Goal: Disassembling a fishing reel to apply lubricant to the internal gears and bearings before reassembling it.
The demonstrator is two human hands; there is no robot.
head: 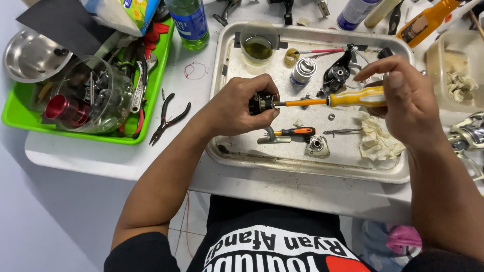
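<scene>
Left hand (242, 103) clamps the small black reel part (261, 103) over the metal tray (312, 166), right hand (403, 95) wraps the yellow screwdriver (348, 98) w/ tip in it — looks stiff, light, prob. oily, so hold by its sides.

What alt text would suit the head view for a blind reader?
Over a metal tray, the left hand grips a small dark part while the right hand drives a yellow-handled screwdriver into it. Pliers lie nearby.
</scene>
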